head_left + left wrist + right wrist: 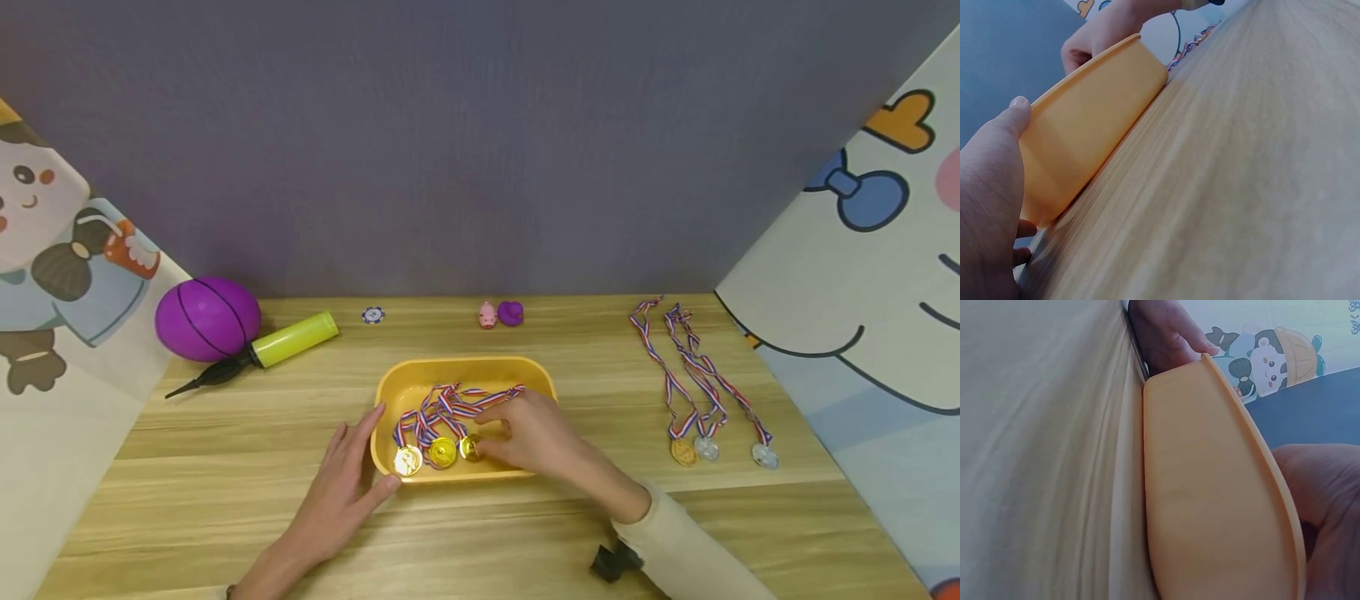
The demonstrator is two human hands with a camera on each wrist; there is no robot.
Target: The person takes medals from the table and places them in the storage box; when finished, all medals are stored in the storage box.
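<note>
A yellow tray (465,478) sits on the table with three gold medals inside, a left medal (408,460), a middle medal (442,452) and a right medal (470,447). Their striped ribbons (450,406) lie tangled behind them. My left hand (341,479) rests around the tray's front left corner, its index finger along the left rim and the thumb at the front rim. Reaching over the right end of the tray, my right hand (528,433) has curled fingers and holds the right gold medal between thumb and fingers. In both wrist views the tray wall (1094,122) hides the medals.
To the right lie three more ribboned medals, one gold-coloured medal (683,452) and two silver ones (765,456). A purple ball (207,319) and a yellow-green pump (296,340) stand back left. Along the back are a poker chip (372,315), a pink pig (487,315) and a purple duck (511,313).
</note>
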